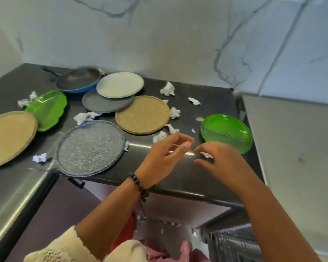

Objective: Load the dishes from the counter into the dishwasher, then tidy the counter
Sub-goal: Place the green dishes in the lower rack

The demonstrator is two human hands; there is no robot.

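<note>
Surface: a dark steel counter (206, 103) is seen in a corner, backed by a veined marble wall (159, 35). A grey panel (292, 148) abuts the right end. Below the front lip, a dishwasher rack (233, 244) is partly visible, bottom right.

Count, large to small:
- Round plates, 5: two tan (8, 137) (142, 114), two dark grey (91, 148) (102, 104), one pale (120, 84). The pale one overlaps the rear grey one.
- Green dishes, 2: left (47, 110), and right (227, 132) at the right end.
- Pan (78, 79), 1, blue-sided, at the back.
- Paper wads, about ten, scattered; e.g. (167, 89), (39, 158).

Edges: the front grey plate overhangs the counter's front edge. Bare surface is found between that plate and the right green dish.

Hands: left hand (165, 157) and right hand (218, 159) are held over that bare patch, fingers loosely curled, tips close together. A paper scrap (206, 154) is seen just by the right fingers; whether it is pinched cannot be told.
</note>
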